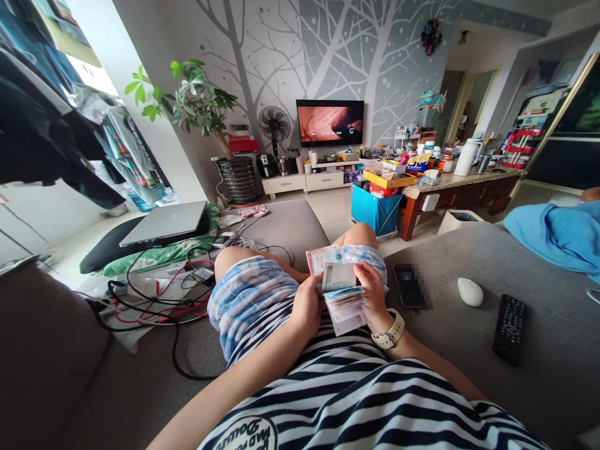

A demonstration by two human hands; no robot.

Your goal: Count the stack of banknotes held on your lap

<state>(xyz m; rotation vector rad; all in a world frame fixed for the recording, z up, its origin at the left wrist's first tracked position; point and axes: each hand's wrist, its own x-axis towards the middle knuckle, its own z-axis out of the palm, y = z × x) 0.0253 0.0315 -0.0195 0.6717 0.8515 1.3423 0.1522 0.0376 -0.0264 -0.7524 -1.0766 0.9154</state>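
Striped shirt (356, 400) cloth spreads just nearer than the banknotes (340, 277). The left hand (307, 307) and right hand (374, 300) have fingers closed on opposite edges of the banknotes, right of which lie a phone (407, 286), white mouse (470, 292) and black remote (509, 328).

Sofa (450, 356): phone (405, 287), white mouse (470, 292) and black remote (510, 328) lay apart at right; cables (154, 304) tangled at left, near closed silver laptop (165, 223). Beyond: television (330, 123) was lit; fan (274, 123) and potted plant (201, 103) stood left.
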